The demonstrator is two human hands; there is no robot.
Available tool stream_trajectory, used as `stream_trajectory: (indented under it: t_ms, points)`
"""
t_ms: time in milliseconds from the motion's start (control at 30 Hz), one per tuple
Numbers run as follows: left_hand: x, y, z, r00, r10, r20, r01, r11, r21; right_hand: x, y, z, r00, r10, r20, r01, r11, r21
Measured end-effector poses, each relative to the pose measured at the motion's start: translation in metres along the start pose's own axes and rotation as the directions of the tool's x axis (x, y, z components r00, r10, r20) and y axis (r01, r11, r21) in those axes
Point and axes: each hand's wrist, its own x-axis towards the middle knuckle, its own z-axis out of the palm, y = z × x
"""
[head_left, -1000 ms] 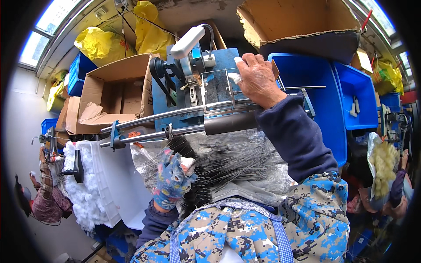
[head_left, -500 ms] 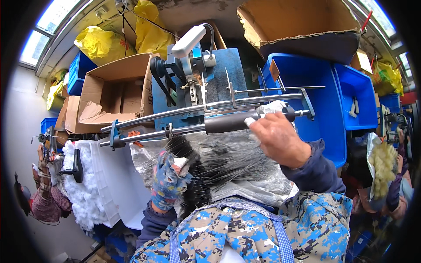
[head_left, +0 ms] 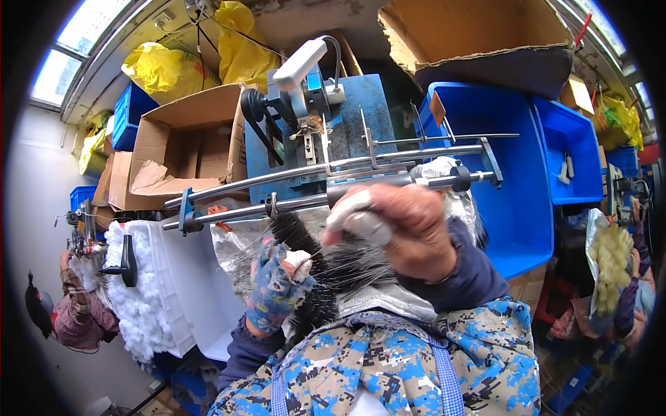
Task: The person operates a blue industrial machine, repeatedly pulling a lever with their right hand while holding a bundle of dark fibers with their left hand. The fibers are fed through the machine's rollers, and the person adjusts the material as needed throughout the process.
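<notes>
My left hand [head_left: 274, 284], in a torn blue patterned glove with white wrapping at the fingertips, is closed at the edge of a bundle of long black hair [head_left: 316, 305] in front of my apron. My right hand [head_left: 399, 229] is bare, with white tape on its fingers. It hangs over the loose strands, fingers curled together and a little smeared by motion; what they hold, if anything, is hidden. Beyond it, a dark roller [head_left: 371, 182] sits on a metal rod [head_left: 291, 203], partly behind my right hand. A silvery sheet [head_left: 236, 243] lies beneath the hair.
Behind the rods stands a blue machine [head_left: 368, 104] with a belt and motor. An open cardboard box [head_left: 191, 132] is left of it, blue bins [head_left: 520, 215] right. A white tray [head_left: 201, 305] and white fluff [head_left: 139, 305] lie left. Other people work at both sides.
My right hand has come off the roller's right end and moved left and nearer to me, over the hair. My left hand has shifted slightly to the right, still at the bundle.
</notes>
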Motion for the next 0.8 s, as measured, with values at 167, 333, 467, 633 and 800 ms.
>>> stream_trajectory:
  t_ms: [167, 333, 467, 633, 800]
  points:
    - [-0.011, -0.028, 0.015, 0.976, -0.176, 0.131, 0.159, 0.978, 0.135, 0.026, -0.054, -0.057, 0.973, -0.067, -0.219, -0.009, 0.943, -0.332]
    - [-0.024, -0.046, 0.025, 0.872, -0.293, 0.392, 0.292, 0.954, 0.064, 0.07, 0.038, -0.068, 0.992, -0.028, 0.121, 0.122, 0.059, -0.991]
    - [-0.029, -0.045, 0.022, 0.762, -0.478, 0.437, 0.613, 0.75, -0.247, 0.096, 0.09, -0.067, 0.982, 0.155, 0.106, 0.12, -0.081, -0.99]
    - [-0.019, -0.048, 0.006, 0.836, -0.213, 0.506, 0.149, 0.975, 0.164, 0.091, 0.118, -0.078, 0.987, 0.162, -0.024, -0.005, -0.117, -0.993]
    - [-0.014, -0.046, 0.005, 0.782, -0.267, 0.563, 0.234, 0.963, 0.131, 0.088, 0.122, -0.078, 0.992, 0.125, 0.011, 0.026, -0.126, -0.992]
